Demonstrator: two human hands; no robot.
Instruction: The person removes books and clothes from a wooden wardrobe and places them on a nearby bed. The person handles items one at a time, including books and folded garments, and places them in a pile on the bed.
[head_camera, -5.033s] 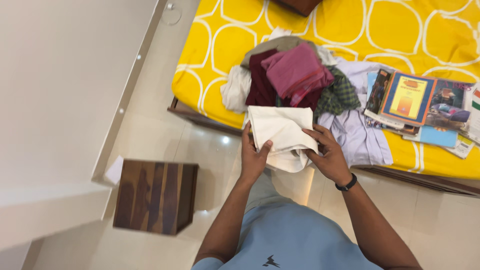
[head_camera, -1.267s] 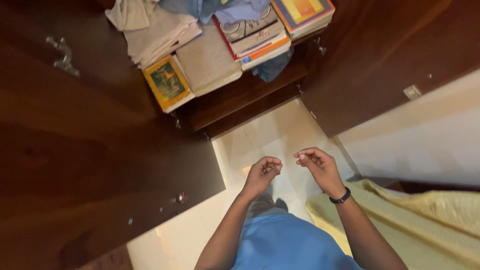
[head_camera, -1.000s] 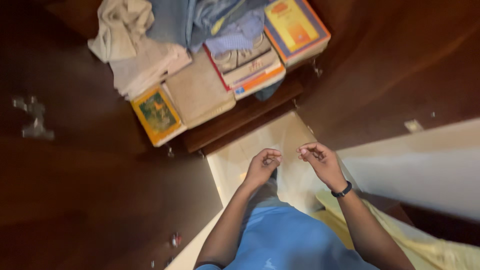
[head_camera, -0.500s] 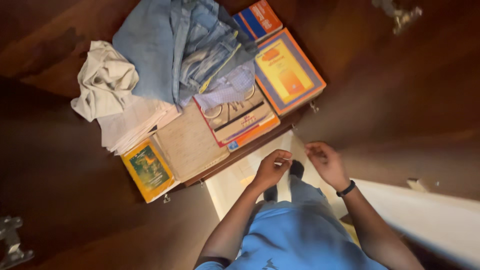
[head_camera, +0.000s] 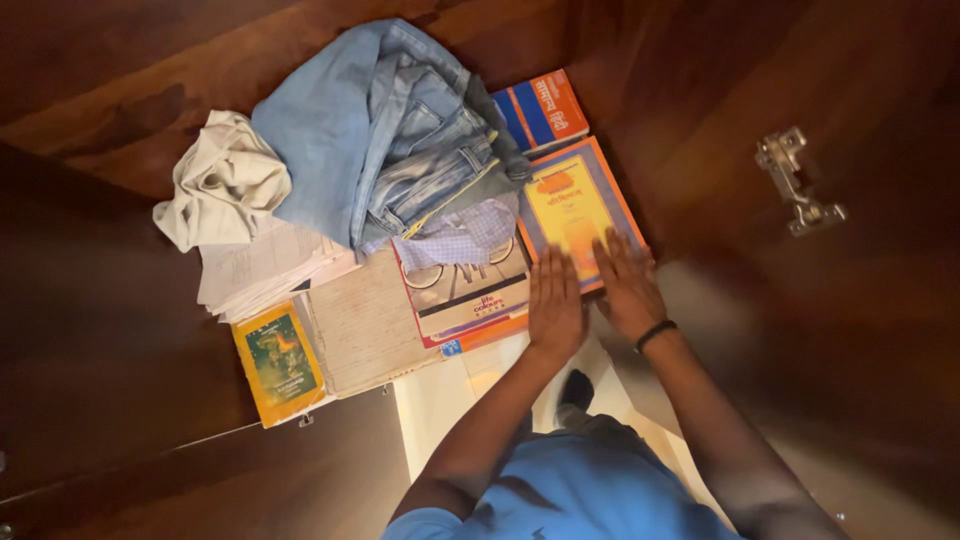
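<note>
Both hands lie flat on a yellow book with a blue border (head_camera: 570, 205) inside a dark wooden cupboard. My left hand (head_camera: 555, 305) rests on the book's near left corner, fingers together and extended. My right hand (head_camera: 622, 285), with a black band at the wrist, rests on its near right edge. Neither hand grips anything. Just left of the left hand lies a white book with a red border (head_camera: 470, 295). Crumpled blue jeans (head_camera: 385, 130) and a checked shirt (head_camera: 465, 235) lie partly over the books.
A cream cloth (head_camera: 222, 180) sits on a pile of papers (head_camera: 265, 270) at the left. A yellow-green book (head_camera: 277, 358) and a beige ledger (head_camera: 365, 320) lie near the shelf's front edge. A red and blue book (head_camera: 545, 108) lies behind. A metal hinge (head_camera: 798, 180) is on the cupboard's right wall.
I have turned from the bed to the cupboard and the white cloth is no longer in my hands. Both loosely curled hands reached forward and flattened onto the yellow book.
</note>
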